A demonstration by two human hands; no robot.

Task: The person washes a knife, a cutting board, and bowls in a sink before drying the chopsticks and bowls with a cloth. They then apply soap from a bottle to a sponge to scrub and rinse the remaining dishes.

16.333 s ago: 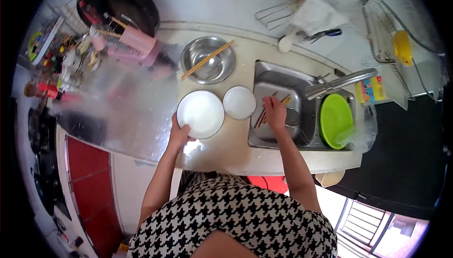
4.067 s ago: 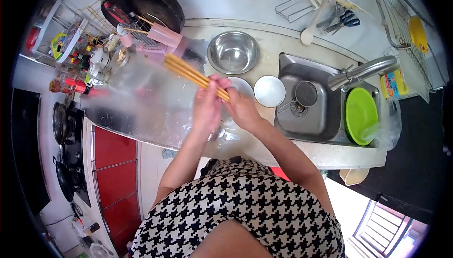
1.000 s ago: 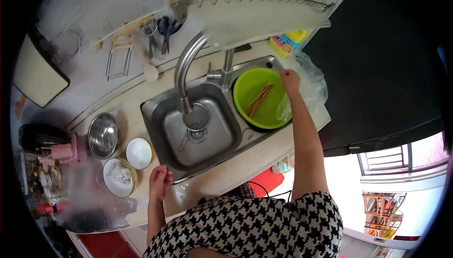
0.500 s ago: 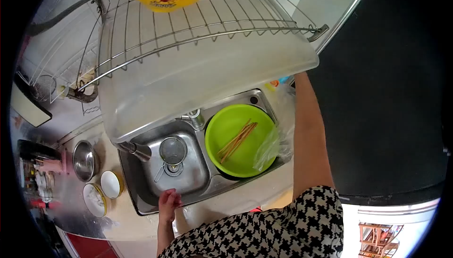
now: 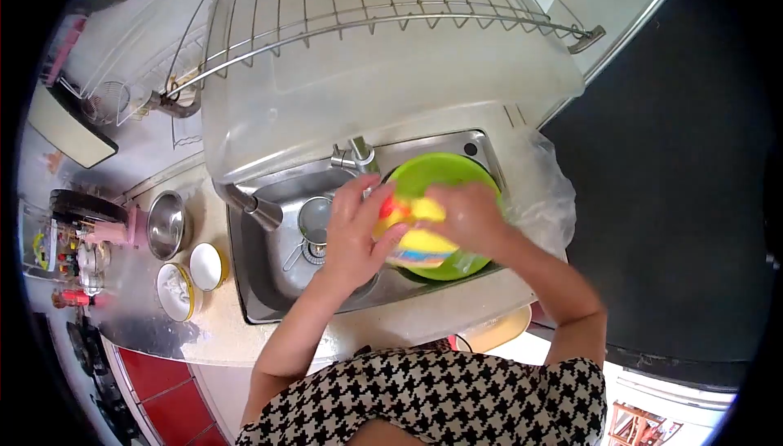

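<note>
My left hand [image 5: 354, 230] is wrapped round the left end of a yellow package [image 5: 428, 239] with red and blue markings. At its other end my right hand [image 5: 471, 219] is closed on it, blurred by motion. The package is smeared too, so its exact kind does not show. Both hands are above the bright green basin [image 5: 436, 167], which stands in the right sink bowl. Hands and package hide most of the basin's inside, and the chopsticks there are out of sight. A wire strainer [image 5: 316, 219] lies in the left bowl of the steel sink [image 5: 254, 270].
A faucet [image 5: 359, 150] rises behind the sink. Over it hang a translucent tray [image 5: 391, 79] and a wire dish rack [image 5: 408, 19]. A crumpled plastic bag [image 5: 542, 193] lies at right. A steel bowl [image 5: 167, 224] and two small bowls [image 5: 209, 266] stand at left.
My right hand has come out from under the tray at right to above the basin, bringing the yellow package. My left hand has risen from the sink's front edge and taken hold of it.
</note>
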